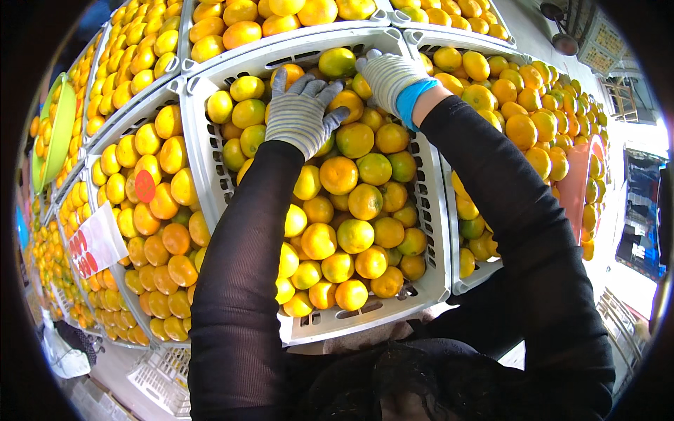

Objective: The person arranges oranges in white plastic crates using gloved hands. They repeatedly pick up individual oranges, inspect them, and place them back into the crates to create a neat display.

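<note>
Both hands wear striped knit gloves and reach into the far part of a white plastic crate of yellow-orange and greenish mandarins. My left hand lies palm down over the fruit with its fingers spread, its fingertips near an orange mandarin at the back; whether it grips any fruit underneath is hidden. My right hand, with a blue cuff at the wrist, is at the far right corner, its fingers bent down beside a greenish mandarin. What its fingers touch cannot be made out.
Crates of mandarins adjoin on the left, beyond and on the right. A white paper sign and a red sticker sit on the left fruit. A pink plastic container stands right, a green basin far left.
</note>
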A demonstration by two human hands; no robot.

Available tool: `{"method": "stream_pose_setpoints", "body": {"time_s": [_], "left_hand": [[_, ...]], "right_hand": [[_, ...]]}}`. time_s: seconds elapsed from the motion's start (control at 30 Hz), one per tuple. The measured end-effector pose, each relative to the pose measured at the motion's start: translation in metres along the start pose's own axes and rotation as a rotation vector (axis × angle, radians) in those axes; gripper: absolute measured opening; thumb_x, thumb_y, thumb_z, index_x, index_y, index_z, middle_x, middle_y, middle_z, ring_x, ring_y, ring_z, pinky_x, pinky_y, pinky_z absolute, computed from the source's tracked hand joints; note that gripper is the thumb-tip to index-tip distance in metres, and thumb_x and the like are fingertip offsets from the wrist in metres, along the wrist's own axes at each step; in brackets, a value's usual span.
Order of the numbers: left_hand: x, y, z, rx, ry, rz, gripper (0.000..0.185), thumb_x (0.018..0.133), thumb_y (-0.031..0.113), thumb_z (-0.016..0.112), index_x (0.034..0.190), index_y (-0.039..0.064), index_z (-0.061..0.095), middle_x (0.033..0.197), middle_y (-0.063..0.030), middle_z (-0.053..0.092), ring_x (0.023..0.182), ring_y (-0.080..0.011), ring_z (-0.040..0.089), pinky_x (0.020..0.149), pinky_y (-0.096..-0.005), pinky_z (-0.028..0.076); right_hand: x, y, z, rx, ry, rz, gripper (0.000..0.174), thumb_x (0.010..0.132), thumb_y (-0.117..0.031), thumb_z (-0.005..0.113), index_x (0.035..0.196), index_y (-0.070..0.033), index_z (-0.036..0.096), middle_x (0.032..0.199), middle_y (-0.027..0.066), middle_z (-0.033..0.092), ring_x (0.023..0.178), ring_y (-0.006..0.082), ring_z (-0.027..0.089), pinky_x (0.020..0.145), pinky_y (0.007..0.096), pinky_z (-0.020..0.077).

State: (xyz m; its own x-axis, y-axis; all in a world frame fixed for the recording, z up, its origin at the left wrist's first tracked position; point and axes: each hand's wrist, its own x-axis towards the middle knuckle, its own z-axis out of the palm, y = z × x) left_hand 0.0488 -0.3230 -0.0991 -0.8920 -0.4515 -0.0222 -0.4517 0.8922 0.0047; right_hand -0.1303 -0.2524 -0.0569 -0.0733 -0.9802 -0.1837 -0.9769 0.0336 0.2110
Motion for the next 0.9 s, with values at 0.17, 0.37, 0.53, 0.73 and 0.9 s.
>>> {"method": "stream_pose_setpoints", "body": {"time_s": [0.17,0.37,0.53,0.73,0.9], "left_hand": [[0.017,0.011,0.016,-0.330,0.350,0.018,0.052,0.094,0.042,0.061,0.138,0.014,0.054,0.130,-0.0115,0.060,0.128,-0.0292,0.051,0.118,-0.0493,0.025],[0.055,0.006,0.012,-0.443,0.445,-0.181,0.052,0.089,0.032,0.070,0.133,0.009,0.055,0.131,-0.0221,0.057,0.118,-0.0437,0.056,0.102,-0.0497,0.045],[0.055,-0.009,-0.014,-0.492,0.189,-0.101,0.056,0.071,0.024,0.085,0.118,0.017,0.055,0.121,-0.0177,0.058,0.110,-0.0414,0.060,0.097,-0.0469,0.050],[0.070,-0.001,-0.015,-0.056,0.099,0.107,0.047,0.076,0.003,0.069,0.121,0.015,0.060,0.125,-0.0157,0.057,0.117,-0.0362,0.057,0.098,-0.0487,0.050],[0.091,-0.015,-0.027,0.006,-0.178,0.227,0.040,0.083,0.007,0.070,0.122,0.007,0.061,0.124,-0.0185,0.059,0.116,-0.0362,0.058,0.100,-0.0425,0.049]], "right_hand": [[0.001,0.004,0.018,0.011,-0.113,0.118,0.031,0.099,-0.014,0.053,0.128,-0.011,0.064,0.127,0.0155,0.064,0.111,0.0318,0.066,0.090,0.0406,0.0557],[0.008,-0.010,0.016,-0.006,-0.115,0.088,0.032,0.100,-0.017,0.053,0.130,-0.010,0.062,0.126,0.0148,0.065,0.111,0.0312,0.066,0.091,0.0402,0.0554],[-0.001,-0.005,0.013,0.111,-0.071,0.134,0.031,0.101,-0.020,0.051,0.128,-0.010,0.063,0.123,0.0140,0.066,0.111,0.0310,0.067,0.090,0.0403,0.0550],[-0.003,-0.004,0.018,0.113,-0.024,0.173,0.032,0.098,-0.018,0.057,0.129,-0.010,0.063,0.122,0.0133,0.067,0.109,0.0304,0.067,0.089,0.0397,0.0554],[0.002,-0.009,0.032,0.133,0.094,0.175,0.027,0.099,-0.020,0.053,0.120,-0.010,0.067,0.115,0.0124,0.070,0.107,0.0282,0.068,0.087,0.0387,0.0564]]}}
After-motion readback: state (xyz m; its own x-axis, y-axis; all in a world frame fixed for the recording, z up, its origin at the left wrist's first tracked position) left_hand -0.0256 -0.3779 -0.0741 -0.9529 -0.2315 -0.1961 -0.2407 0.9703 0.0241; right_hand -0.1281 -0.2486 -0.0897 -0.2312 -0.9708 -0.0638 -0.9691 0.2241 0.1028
